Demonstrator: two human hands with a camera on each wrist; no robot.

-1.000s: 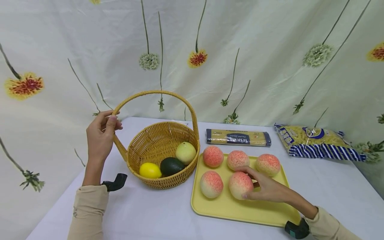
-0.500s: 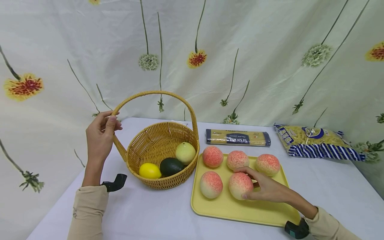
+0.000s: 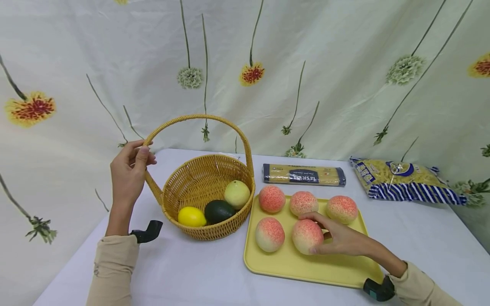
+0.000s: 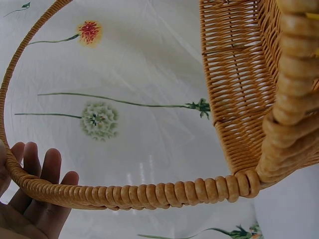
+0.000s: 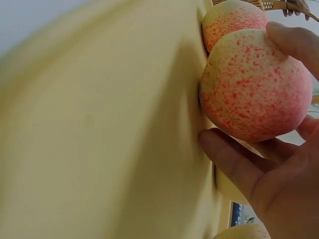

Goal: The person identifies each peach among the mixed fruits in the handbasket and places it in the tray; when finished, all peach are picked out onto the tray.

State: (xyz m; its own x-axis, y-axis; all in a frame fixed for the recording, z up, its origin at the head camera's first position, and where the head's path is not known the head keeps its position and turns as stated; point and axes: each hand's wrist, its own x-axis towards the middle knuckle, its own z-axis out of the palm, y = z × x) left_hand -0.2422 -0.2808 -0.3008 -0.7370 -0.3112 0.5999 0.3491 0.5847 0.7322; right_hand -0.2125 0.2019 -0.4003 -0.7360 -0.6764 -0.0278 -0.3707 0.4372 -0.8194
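My left hand (image 3: 130,170) grips the left side of the handle (image 3: 199,117) of a round wicker basket (image 3: 180,178); the left wrist view shows its fingers (image 4: 51,167) behind the wrapped handle. In the basket lie a yellow lemon (image 3: 192,216), a dark green avocado (image 3: 220,211) and a pale green round fruit (image 3: 237,194). On a yellow tray (image 3: 291,270), my right hand (image 3: 340,238) holds a pink-and-cream peach (image 3: 307,236) between thumb and fingers. In the right wrist view that peach (image 5: 254,84) sits right at the tray surface, with the thumb on its upper side.
Several more peaches share the tray, one (image 3: 270,234) just left of the held one and others in a row behind. A pack of spaghetti (image 3: 304,174) and a bag of pasta (image 3: 405,180) lie behind the tray. A patterned cloth (image 3: 337,85) hangs at the back.
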